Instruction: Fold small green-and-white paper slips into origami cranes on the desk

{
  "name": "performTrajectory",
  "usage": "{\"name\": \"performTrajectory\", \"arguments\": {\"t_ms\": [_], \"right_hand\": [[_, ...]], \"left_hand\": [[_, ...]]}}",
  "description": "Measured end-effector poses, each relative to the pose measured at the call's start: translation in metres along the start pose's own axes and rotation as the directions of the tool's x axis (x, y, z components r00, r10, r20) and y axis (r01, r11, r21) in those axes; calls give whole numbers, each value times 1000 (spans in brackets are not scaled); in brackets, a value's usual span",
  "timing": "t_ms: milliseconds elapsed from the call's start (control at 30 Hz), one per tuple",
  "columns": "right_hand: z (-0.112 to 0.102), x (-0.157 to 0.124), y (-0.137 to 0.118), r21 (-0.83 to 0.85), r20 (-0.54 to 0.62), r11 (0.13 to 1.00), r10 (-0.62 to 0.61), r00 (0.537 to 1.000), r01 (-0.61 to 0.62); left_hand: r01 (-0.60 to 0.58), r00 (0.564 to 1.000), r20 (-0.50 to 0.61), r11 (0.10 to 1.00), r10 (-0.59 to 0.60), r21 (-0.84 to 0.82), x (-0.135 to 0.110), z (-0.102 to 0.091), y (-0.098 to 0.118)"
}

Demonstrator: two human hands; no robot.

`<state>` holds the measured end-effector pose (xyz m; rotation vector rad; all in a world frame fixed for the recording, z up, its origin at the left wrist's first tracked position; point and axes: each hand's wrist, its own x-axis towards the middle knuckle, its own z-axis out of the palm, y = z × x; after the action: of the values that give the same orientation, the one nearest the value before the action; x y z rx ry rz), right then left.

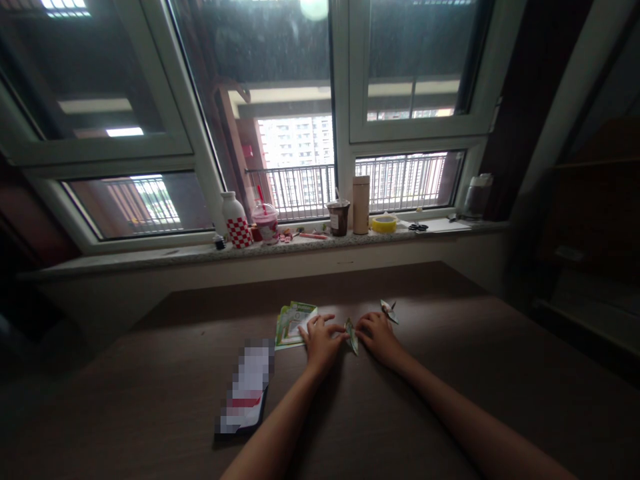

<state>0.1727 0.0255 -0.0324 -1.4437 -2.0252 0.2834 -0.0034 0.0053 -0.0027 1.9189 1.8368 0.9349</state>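
A small folded paper piece [351, 335], green and white with pointed ends, is between my two hands above the dark table. The thumb and forefinger of my left hand [323, 341] pinch its left edge, while the other fingers spread toward a few flat green-and-white printed sheets [290, 325]. On the opposite side, my right hand [379, 335] is closed with its fingertips at the paper's right edge. Just beyond the right knuckles lies a second folded paper piece [389, 311] with a dark tip.
A phone [245, 390] with a blurred screen lies left of my forearm on the brown table [150, 387]. Along the windowsill [165, 257] stand a checkered bottle [237, 223], a pink drink cup [266, 225], a dark drink cup [339, 219], a tan cylinder [361, 205], yellow tape [384, 225] and scissors [418, 227].
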Motion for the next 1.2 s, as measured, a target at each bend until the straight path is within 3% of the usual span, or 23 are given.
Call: {"name": "performTrajectory", "arguments": {"t_ms": [867,1200], "right_hand": [[-4,-2,-4,90,25,994,-64,998,61],[2,1,2,48,-40,999,-21,999,23]], "left_hand": [[10,1000,7,1000,-10,26,-1,1,2],[16,1000,-2,999,-15,45,-1,1,1]]}}
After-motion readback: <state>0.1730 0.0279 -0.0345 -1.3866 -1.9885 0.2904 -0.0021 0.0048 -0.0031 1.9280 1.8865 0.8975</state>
